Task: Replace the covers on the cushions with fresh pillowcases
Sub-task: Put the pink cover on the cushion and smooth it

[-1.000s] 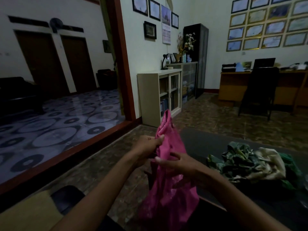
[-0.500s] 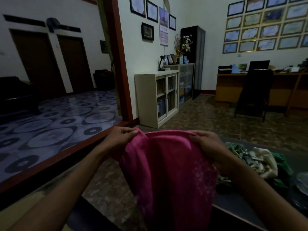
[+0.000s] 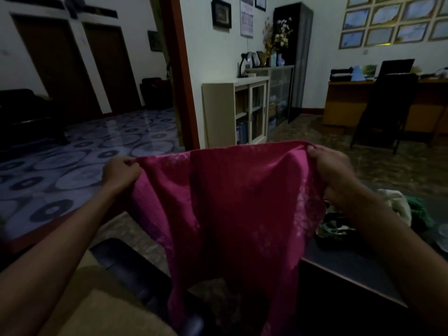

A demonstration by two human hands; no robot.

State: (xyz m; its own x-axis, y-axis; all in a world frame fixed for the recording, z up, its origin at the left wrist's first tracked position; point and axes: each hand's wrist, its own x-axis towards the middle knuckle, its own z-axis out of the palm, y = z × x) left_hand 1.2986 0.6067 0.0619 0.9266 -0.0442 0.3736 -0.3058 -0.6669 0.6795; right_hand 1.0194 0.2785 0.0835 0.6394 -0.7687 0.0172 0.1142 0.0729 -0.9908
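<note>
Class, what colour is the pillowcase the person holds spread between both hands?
The pillowcase is deep pink with a faint paler floral pattern near its right side, seen in the head view.

Dim room: white cabinet (image 3: 236, 112), wooden desk (image 3: 344, 103), framed certificates (image 3: 392, 23), patterned floor (image 3: 72, 166).

The pink pillowcase (image 3: 232, 214) runs off the bottom edge, so its lower hem is not visible, and it screens the near end of the dark table (image 3: 351, 265) and the floor behind it. The right hand (image 3: 332, 173) and its forearm cover part of the green and cream fabric pile (image 3: 397, 207); a pale glassy item (image 3: 442, 236) is cut by the right edge, identity undetermined. Contents of the framed papers (image 3: 388, 23) are too blurred to read.
</note>
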